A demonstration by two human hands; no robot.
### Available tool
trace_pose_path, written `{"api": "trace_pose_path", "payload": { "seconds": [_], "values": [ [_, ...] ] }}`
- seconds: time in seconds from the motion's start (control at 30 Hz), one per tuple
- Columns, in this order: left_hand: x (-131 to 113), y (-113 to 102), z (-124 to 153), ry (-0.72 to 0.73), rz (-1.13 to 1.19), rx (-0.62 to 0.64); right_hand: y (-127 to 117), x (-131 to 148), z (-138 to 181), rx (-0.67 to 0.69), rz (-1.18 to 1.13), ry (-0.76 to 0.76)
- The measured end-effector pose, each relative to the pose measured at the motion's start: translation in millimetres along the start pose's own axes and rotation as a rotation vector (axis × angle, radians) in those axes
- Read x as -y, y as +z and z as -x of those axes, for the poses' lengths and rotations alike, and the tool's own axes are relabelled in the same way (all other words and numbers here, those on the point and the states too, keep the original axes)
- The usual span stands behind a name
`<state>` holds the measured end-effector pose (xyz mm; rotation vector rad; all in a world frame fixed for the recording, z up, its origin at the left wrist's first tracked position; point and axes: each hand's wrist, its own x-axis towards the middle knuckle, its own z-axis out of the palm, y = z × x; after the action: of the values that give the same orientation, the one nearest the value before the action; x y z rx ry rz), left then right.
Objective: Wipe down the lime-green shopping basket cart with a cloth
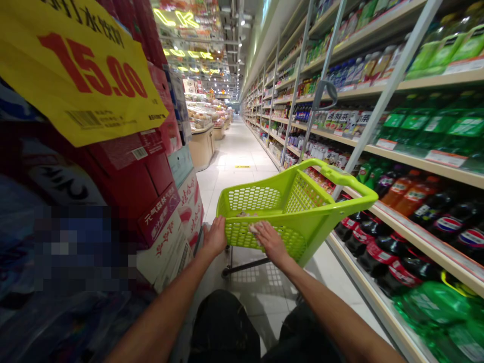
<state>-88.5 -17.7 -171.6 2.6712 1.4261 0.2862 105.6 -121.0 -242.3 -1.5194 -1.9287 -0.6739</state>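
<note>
At the far left hangs one yellow price sign (75, 70), set high on a stack of red cartons (151, 171), probably so it reads from down the aisle; the cartons run out of view, too many to count.

Next comes the left hand (215, 237), fingers curled shut around the near left corner of the basket (264, 201), a grip that seems meant to keep it from rolling. The basket, one only and bright green, stands on the tiled floor (242, 151) in the middle of the aisle, just ahead of the person's knees. Its single looped handle (340, 179) rises on the side towards the shelves. It looks almost empty (a few small bits lie at the bottom).

The right hand (270, 242) lies flat on the near wall of the basket, fingers together over one small pale scrap (254, 229) — cloth or paper. I cannot tell whether it is pinched or only pressed.

Along the right run the shelves (416, 166), at least four tiers, packed with bottles (446, 224) in rows — green, orange and dark cola, labels facing out, presumably for shoppers to read.
</note>
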Motion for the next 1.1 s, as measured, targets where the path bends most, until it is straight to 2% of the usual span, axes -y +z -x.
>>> {"api": "trace_pose_path", "payload": {
  "seconds": [0.1,0.2,0.27,0.33,0.43,0.53,0.6,0.73,0.8,0.9,0.97,1.1],
  "values": [
    [-26,2,-3,0.099,-0.037,0.008,-15,-17,-11,-0.104,0.026,0.095],
    [-45,5,-2,0.165,-0.06,0.056,-10,-22,25,0.002,0.023,0.086],
    [-49,7,-3,0.165,-0.08,0.047,-5,-20,57,0.08,0.03,0.076],
    [-49,9,-4,0.167,-0.098,0.03,-9,-20,70,0.086,0.041,0.074],
    [-56,10,-6,0.147,-0.098,-0.009,-30,-29,45,-0.026,0.042,0.112],
    [-72,12,-8,0.203,-0.079,-0.028,-41,-39,19,-0.125,0.059,0.187],
    [-81,13,-7,0.24,-0.078,-0.01,-36,-40,30,-0.09,0.065,0.184],
    [-87,13,-7,0.233,-0.096,0.002,-21,-34,71,0.035,0.06,0.159],
    [-89,12,-9,0.22,-0.104,-0.013,-28,-37,66,-0.009,0.058,0.166],
    [-97,11,-11,0.207,-0.108,-0.052,-47,-51,36,-0.169,0.079,0.198],
    [-102,13,-12,0.225,-0.115,-0.045,-52,-59,29,-0.225,0.109,0.218],
    [-103,18,-13,0.257,-0.143,-0.03,-43,-59,62,-0.123,0.143,0.165]
  ]
}}
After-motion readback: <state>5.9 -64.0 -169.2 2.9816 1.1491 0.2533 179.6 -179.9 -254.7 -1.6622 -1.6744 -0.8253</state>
